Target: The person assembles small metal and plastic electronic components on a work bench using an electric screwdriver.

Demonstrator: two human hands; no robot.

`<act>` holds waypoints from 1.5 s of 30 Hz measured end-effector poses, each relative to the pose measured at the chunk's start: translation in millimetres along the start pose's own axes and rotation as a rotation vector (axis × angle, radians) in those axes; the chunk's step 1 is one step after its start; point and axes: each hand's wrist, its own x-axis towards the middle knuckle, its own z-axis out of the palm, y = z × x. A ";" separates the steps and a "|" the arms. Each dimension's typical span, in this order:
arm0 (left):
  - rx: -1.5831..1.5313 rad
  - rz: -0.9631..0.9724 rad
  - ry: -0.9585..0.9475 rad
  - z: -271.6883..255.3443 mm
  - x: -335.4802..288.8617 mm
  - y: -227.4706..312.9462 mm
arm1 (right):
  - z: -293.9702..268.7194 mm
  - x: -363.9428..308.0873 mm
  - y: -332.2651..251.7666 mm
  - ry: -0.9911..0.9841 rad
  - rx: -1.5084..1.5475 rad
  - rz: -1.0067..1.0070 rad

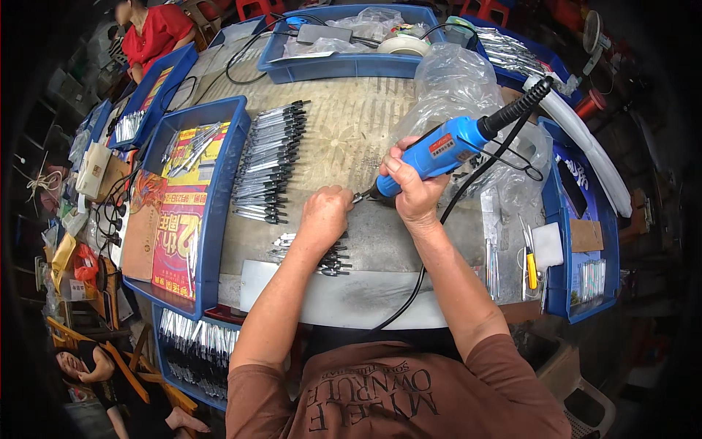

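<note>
A blue electric screwdriver (446,146) with a black cable boot is gripped in my right hand (418,192), its tip slanting down to the left. At that tip, my left hand (327,214) is closed, fingers pinched together; whatever they hold is hidden. Just below the left wrist lies a small group of slim silver rods with black ends (333,260). Beyond the left hand, a long row of similar rods with black ends (270,161) lies side by side on the worn table (358,110).
A blue tray (232,175) with printed sheets stands at left, another blue bin (329,68) at the back. Clear plastic bags (453,77) lie behind the screwdriver. A yellow-handled cutter (531,269) and a blue bin (569,256) are at right. The black cable (431,249) crosses the near edge.
</note>
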 end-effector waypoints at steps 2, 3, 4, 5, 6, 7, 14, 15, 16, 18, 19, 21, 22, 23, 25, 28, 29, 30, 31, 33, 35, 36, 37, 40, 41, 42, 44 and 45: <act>-0.002 0.009 -0.013 0.0 -0.8 -2.2 | 0.1 0.5 -0.8 -0.003 0.000 0.000; -0.001 0.010 -0.013 -0.1 -0.2 -1.4 | -0.3 0.6 -1.5 -0.004 0.000 -0.001; -0.002 -0.007 -0.013 -0.7 0.9 0.1 | -0.9 1.4 -1.7 -0.003 0.000 -0.001; -0.002 -0.027 -0.014 -1.1 1.1 0.4 | -0.6 2.5 -0.8 0.002 -0.012 -0.002; -0.001 -0.028 -0.016 0.0 0.9 0.3 | -0.3 2.9 -0.3 0.007 -0.025 -0.002; 0.010 -0.022 0.000 1.9 0.7 -0.2 | 0.3 2.5 -0.6 0.008 -0.024 -0.001; -0.002 -0.026 0.028 2.5 0.1 0.6 | 1.0 2.3 0.1 -0.016 -0.022 -0.006; -0.004 -0.026 0.027 2.8 -0.3 1.0 | 1.1 1.8 0.0 -0.016 -0.016 0.001; -0.003 -0.028 0.036 2.9 -0.6 1.3 | 1.4 1.6 -0.2 -0.016 -0.018 0.002; -0.001 -0.033 0.049 4.2 -1.3 0.5 | 3.1 2.0 -0.2 -0.023 -0.012 -0.015; 0.014 -0.032 0.054 7.5 -1.7 -0.5 | 3.6 1.5 -0.5 -0.026 -0.012 -0.015; 0.030 -0.031 0.063 7.7 -1.4 -1.0 | 4.5 1.2 -1.1 -0.038 -0.009 -0.014; 0.024 -0.019 0.052 6.6 -2.2 -0.6 | 4.7 1.2 -0.6 -0.041 -0.009 -0.016; 0.018 -0.008 0.040 5.5 -3.1 -0.1 | 4.5 0.6 0.2 -0.044 -0.018 -0.015; 0.008 -0.029 0.047 5.4 -1.5 -1.5 | 5.8 0.6 0.4 -0.049 -0.027 -0.014; -0.009 -0.051 0.044 6.2 -0.9 -0.1 | 5.6 2.3 1.0 -0.041 -0.038 -0.012; -0.010 -0.051 0.035 5.4 -1.0 0.2 | 5.1 2.2 2.8 -0.042 -0.057 -0.024; -0.013 -0.051 0.037 5.3 -0.1 -0.4 | 5.7 2.5 3.5 -0.042 -0.076 -0.036; -0.022 -0.047 0.040 5.6 1.4 -1.4 | 7.3 3.2 3.0 -0.044 -0.079 -0.037; -0.030 -0.052 0.049 6.1 0.4 -4.8 | 13.1 4.6 4.5 -0.074 -0.071 0.008; -0.054 -0.068 0.038 6.2 -1.6 -4.4 | 13.6 4.7 8.7 -0.078 -0.095 -0.008; -0.058 -0.067 0.041 5.6 -1.0 -3.0 | 13.5 4.8 9.0 -0.076 -0.120 -0.026; -0.059 -0.059 0.048 4.7 -0.4 -1.6 | 14.1 4.6 8.0 -0.079 -0.124 -0.028; -0.065 -0.044 0.051 4.6 -0.6 -4.0 | 16.5 3.1 7.0 -0.071 -0.074 -0.013; -0.071 -0.034 0.039 4.4 -1.2 -5.3 | 16.4 2.4 7.2 -0.051 -0.058 -0.010; -0.068 -0.035 0.046 3.5 -2.0 -5.8 | 16.0 2.0 7.1 -0.030 -0.041 -0.006; -0.079 -0.026 0.067 3.1 -3.5 -5.3 | 13.8 2.2 5.4 -0.036 -0.064 -0.020; -0.094 -0.038 0.071 2.9 -4.3 -5.6 | 12.5 2.3 4.4 -0.026 -0.056 -0.014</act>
